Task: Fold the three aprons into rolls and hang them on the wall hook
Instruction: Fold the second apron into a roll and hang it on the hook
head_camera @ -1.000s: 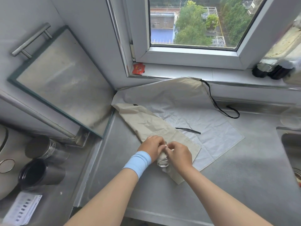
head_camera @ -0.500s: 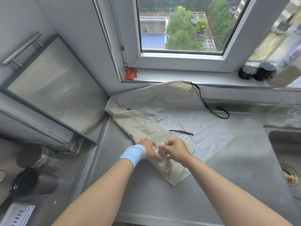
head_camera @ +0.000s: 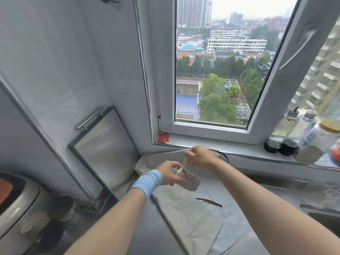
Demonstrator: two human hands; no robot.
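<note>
A small beige rolled apron point(head_camera: 191, 182) is lifted above the counter, gripped at its left end by my left hand point(head_camera: 170, 174), which wears a light blue wristband. My right hand point(head_camera: 199, 157) is higher and pinches the roll's pale strap point(head_camera: 181, 169), pulling it up taut. Below them a folded beige apron point(head_camera: 191, 218) lies on a flat white apron point(head_camera: 235, 230) spread on the steel counter point(head_camera: 276, 242). A black strap point(head_camera: 209, 202) lies on the white apron. No wall hook is visible.
A glass panel with a metal handle point(head_camera: 103, 153) leans against the wall at left. Metal cups point(head_camera: 62, 208) and an appliance point(head_camera: 16, 205) stand at lower left. Bottles and jars point(head_camera: 305, 137) crowd the windowsill at right, beside a red packet point(head_camera: 163, 138). A sink edge point(head_camera: 323, 216) shows at right.
The roll has been lifted off the counter. My right hand has risen, drawing the strap upward. The camera has tilted up, showing much more of the window and wall.
</note>
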